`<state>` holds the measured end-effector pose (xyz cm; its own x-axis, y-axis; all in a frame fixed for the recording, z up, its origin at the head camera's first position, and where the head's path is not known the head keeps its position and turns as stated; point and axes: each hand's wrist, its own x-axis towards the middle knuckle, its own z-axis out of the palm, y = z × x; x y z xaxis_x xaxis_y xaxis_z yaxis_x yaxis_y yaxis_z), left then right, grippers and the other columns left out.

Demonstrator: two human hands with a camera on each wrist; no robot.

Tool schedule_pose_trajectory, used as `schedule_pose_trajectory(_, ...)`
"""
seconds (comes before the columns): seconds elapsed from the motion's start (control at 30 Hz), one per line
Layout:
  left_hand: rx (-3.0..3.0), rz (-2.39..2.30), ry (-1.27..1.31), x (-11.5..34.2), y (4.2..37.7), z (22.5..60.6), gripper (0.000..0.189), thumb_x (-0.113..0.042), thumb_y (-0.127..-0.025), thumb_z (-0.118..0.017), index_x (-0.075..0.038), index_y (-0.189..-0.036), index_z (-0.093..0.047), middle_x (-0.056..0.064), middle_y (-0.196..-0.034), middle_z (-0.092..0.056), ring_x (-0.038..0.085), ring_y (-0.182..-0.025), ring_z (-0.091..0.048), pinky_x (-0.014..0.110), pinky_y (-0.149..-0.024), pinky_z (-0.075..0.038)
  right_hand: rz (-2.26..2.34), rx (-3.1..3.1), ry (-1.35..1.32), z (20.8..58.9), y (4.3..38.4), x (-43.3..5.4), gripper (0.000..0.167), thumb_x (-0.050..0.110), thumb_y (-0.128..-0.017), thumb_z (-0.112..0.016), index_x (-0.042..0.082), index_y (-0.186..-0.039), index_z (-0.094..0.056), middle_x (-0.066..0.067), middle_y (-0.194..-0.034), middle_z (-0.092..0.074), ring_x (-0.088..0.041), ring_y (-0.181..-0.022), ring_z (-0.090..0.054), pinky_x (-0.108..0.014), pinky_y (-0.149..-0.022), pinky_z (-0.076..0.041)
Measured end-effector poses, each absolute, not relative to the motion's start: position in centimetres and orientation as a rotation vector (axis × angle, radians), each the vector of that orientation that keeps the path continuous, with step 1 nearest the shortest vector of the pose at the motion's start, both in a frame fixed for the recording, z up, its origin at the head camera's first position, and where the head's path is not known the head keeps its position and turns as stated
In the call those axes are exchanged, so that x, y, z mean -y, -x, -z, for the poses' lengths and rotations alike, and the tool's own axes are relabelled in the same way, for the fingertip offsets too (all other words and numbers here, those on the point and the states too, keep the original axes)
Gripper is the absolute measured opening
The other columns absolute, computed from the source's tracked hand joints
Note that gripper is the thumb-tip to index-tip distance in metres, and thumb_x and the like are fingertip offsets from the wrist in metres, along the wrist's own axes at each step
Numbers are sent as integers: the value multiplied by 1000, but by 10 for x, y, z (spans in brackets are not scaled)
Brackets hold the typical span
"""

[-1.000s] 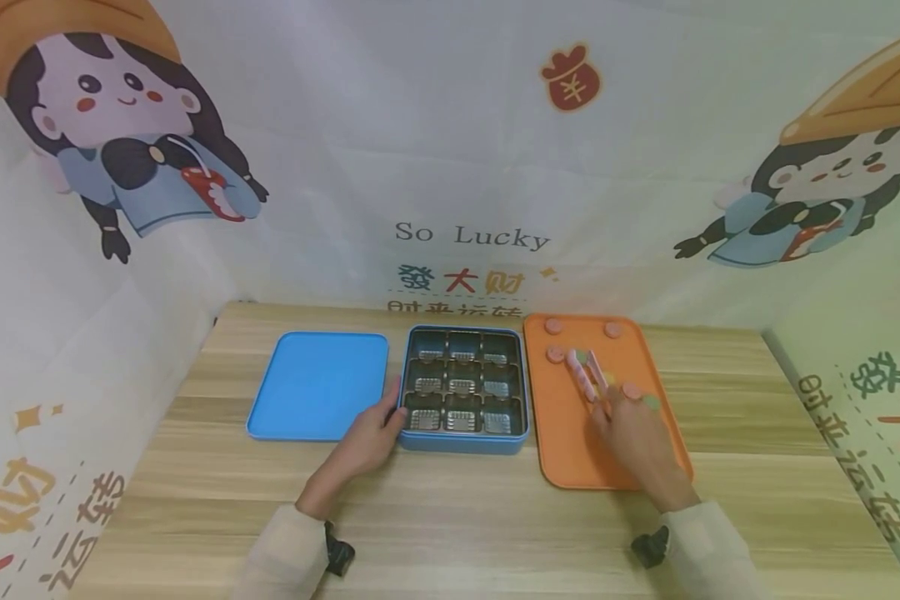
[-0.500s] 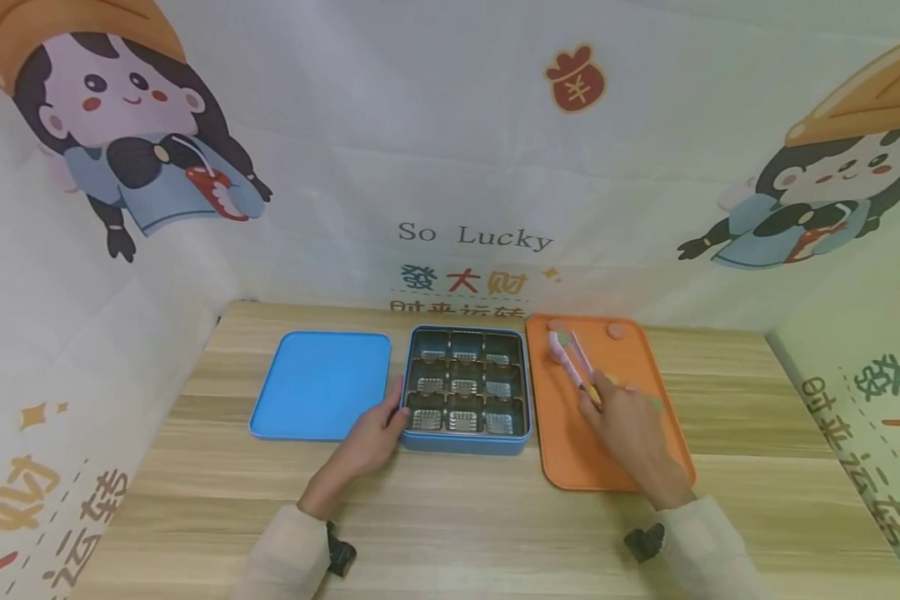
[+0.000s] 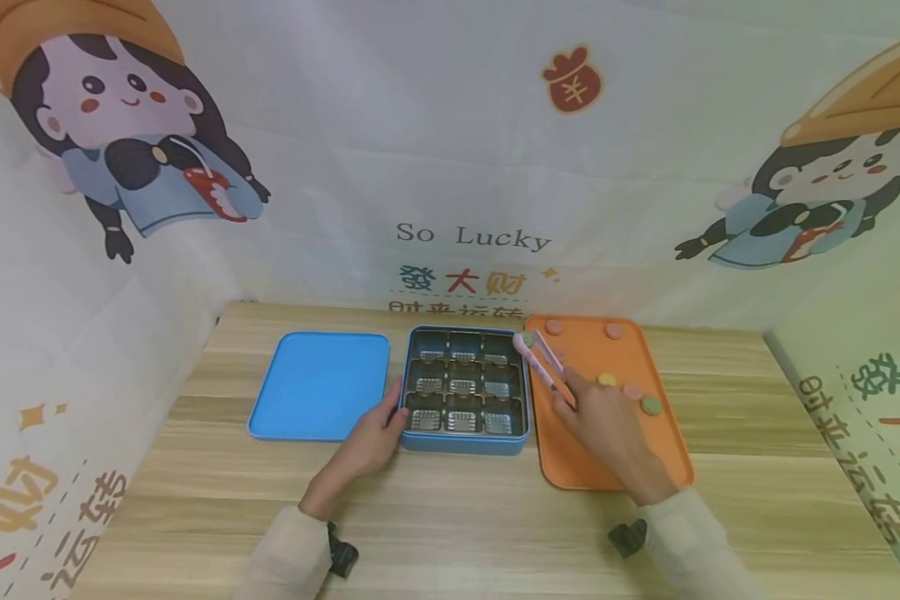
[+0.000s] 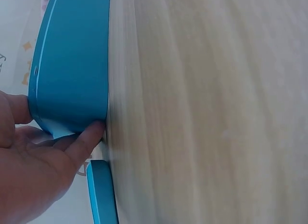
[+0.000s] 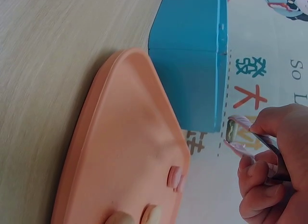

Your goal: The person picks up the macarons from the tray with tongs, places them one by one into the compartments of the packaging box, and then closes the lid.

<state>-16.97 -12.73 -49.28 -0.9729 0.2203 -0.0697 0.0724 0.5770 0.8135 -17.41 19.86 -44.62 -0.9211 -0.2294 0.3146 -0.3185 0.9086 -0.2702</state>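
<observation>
the right hand [image 3: 606, 417], fingers pinched together on pink tongs [image 3: 537, 365], is the nearer grip. the tongs' long axis runs forward-left from it to a clamped green disc [image 3: 527, 338]; the blue box [image 3: 461, 445] lies left of that grip, left hand [image 3: 375, 437] against its far side.

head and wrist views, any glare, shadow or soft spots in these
Head: small bright glints on the shiny insert of the blue box, and a greenish cast on the wall cloth at far right; left wrist: the wood grain of the tabletop looks soft and hazy; right wrist: a dark shadow along the outer edge of the orange tray.
</observation>
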Motion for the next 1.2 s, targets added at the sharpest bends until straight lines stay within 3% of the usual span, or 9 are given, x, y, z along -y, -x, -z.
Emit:
schedule_pose_trajectory(0.1,-2632,-1359,-242,128,171,492,58,-18,-107,-39,0,-157,-16,22,-160,-24,39,-147,-26,52,-119,-25,-470,2806,-421,446,176,-195,19,18,-90,-63,6,-105,-65,3,-52,-39,-13,-43,-37,-24,-38,-27)
schedule_pose_trajectory(0.43,-2619,-1380,-261,127,174,491,59,-17,-106,-39,-1,-158,-15,21,-160,-23,39,-147,-26,53,-119,-24,-495,2848,-425,445,179,-186,34,16,-91,-64,7,-124,-64,3,-54,-39,-11,-41,-36,-24,-36,-27)
schedule_pose_trajectory(0.8,-2623,-1369,-263,128,171,490,59,-16,-107,-39,1,-157,-15,23,-160,-22,41,-146,-26,53,-119,-24,-415,2817,-477,449,180,-179,12,16,-89,-65,9,-98,-61,3,-52,-36,-14,-41,-37,-25,-36,-27)
schedule_pose_trajectory(1.2,-2630,-1382,-247,127,168,490,58,-16,-107,-39,2,-156,-16,24,-159,-23,42,-145,-26,53,-119,-23,-387,2826,-476,453,179,-174,23,18,-88,-66,9,-110,-66,4,-53,-36,-13,-42,-36,-26,-36,-28)
